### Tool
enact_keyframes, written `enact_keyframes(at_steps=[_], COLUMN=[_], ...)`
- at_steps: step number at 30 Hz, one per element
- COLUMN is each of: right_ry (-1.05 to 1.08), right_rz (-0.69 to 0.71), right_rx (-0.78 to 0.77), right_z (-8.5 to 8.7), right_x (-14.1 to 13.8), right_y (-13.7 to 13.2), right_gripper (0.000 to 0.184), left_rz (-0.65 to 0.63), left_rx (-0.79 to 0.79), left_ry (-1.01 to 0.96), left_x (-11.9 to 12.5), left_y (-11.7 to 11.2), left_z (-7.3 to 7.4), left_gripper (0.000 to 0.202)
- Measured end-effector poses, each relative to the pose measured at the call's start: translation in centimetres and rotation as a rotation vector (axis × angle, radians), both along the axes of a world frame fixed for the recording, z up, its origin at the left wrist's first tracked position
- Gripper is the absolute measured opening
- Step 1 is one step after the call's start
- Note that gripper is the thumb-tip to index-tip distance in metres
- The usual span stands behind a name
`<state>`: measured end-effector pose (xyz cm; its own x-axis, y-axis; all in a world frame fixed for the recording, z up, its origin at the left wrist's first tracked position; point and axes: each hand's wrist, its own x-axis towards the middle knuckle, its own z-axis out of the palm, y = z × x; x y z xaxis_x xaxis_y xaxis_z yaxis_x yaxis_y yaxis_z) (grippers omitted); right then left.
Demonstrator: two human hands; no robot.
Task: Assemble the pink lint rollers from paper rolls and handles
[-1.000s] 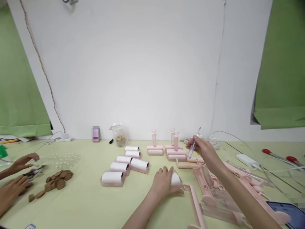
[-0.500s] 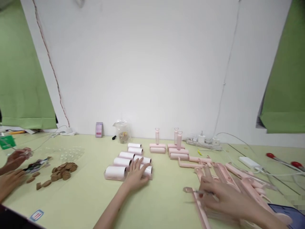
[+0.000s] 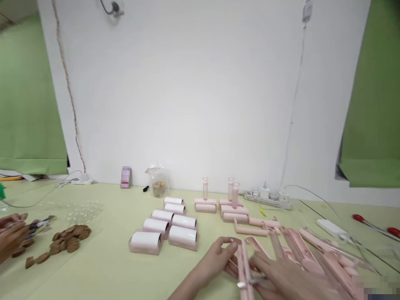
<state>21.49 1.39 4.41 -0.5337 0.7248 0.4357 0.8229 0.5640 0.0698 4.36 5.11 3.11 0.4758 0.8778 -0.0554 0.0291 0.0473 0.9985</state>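
In front of me stands a long, narrow pink plastic piece (image 3: 242,262). My left hand (image 3: 215,258) grips its upper end between thumb and fingers. My right hand (image 3: 278,275) is closed at the piece's right side; a thin, metallic-looking tool (image 3: 259,281) shows under its fingers, too blurred to name. Just to the right lies a pile of pink plastic handles and covers (image 3: 301,250). Beyond my left hand, several white rolls (image 3: 183,235) lie in two columns in clear-pink cases.
Farther back, pink rollers (image 3: 205,207) lie with small pink bottle-shaped pieces (image 3: 235,196) upright on them. A power strip (image 3: 268,200) runs along the wall; red-handled scissors (image 3: 375,227) lie right. At left, a co-worker's hands (image 3: 12,233) work near brown discs (image 3: 71,238).
My left hand has left the white rolls and moved right to take hold of the pink piece. My right hand has come left beside it. The view has shifted slightly.
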Motion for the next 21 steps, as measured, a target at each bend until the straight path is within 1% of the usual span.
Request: enact_keyframes(at_steps=[1, 2, 3, 4, 6, 8, 10, 12, 14, 16, 18, 21], right_ry=[-0.032, -0.048, -0.039, 0.000, 0.169, 0.407, 0.624, 0.747, 0.790, 0.813, 0.856, 0.969], right_rz=[0.034, 0.053, 0.064, 0.064, 0.031, -0.060, -0.192, -0.276, -0.275, -0.244, -0.236, -0.254], right_rx=[0.029, 0.057, 0.055, 0.027, -0.106, -0.215, -0.261, -0.355, -0.513, -0.613, -0.624, -0.649], right_z=[0.4, 0.8, 1.0, 1.3, 1.6, 1.7, 1.6, 1.1, 0.5, 0.1, 0.1, 0.5], right_x=[-0.6, -1.0, -1.3, -1.3, -0.7, 0.5, 1.5, 2.0, 1.9, 1.4, 0.9, 0.6], right_y=[0.1, 0.2, 0.3, 0.4, 0.4, 0.5, 0.7, 1.0, 1.3, 1.5, 1.5, 1.3], right_gripper=[0.003, 0.004, 0.009, 0.016, 0.024, 0.024, 0.028, 0.036, 0.041, 0.044, 0.046, 0.043], left_rz=[-0.025, -0.024, 0.002, 0.041, 0.140, 0.248, 0.333, 0.382, 0.375, 0.354, 0.354, 0.341], left_rx=[-0.015, -0.018, -0.025, -0.042, -0.089, -0.113, -0.106, -0.071, -0.029, 0.011, 0.054, 0.124], left_ry=[-0.029, -0.047, -0.061, -0.084, -0.165, -0.257, -0.347, -0.413, -0.442, -0.430, -0.415, -0.376], left_x=[0.1, 0.0, -0.1, -0.4, -1.0, -1.7, -2.2, -2.5, -2.5, -2.4, -2.3, -2.2], left_y=[0.0, 0.0, -0.1, -0.1, 0.0, 0.1, 0.2, 0.0, -0.4, -0.8, -1.0, -0.9], left_z=[0.1, 0.2, 0.2, 0.0, -0.3, -0.6, -0.5, -0.2, 0.3, 0.6, 0.6, 0.2], left_gripper=[0.058, 0.057, 0.054, 0.053, 0.050, 0.048, 0.043, 0.038, 0.036, 0.033, 0.030, 0.027])
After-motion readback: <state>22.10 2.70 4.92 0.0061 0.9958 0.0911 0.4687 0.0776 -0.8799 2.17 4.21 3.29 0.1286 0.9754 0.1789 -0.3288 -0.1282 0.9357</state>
